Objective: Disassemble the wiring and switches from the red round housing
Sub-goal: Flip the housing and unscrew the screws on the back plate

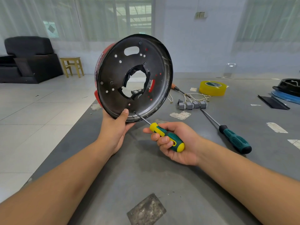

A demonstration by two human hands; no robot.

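Left hand (116,133) gripping upright red round housing (134,77) (black inside facing camera), right hand (177,143) grasping yellow-green screwdriver (167,137), tip touching housing's lower rim

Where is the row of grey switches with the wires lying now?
In the head view, the grey switches lie on the grey table, right of the red round housing, just before the yellow tape roll.

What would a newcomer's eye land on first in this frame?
The red round housing, held up on edge at centre by the left hand, its dark inner face with the ragged central hole turned to the camera. Next, the yellow-and-green screwdriver gripped in the right hand, its tip at the housing's lower rim. Behind on the grey table lie the removed switches with wires and a yellow tape roll.
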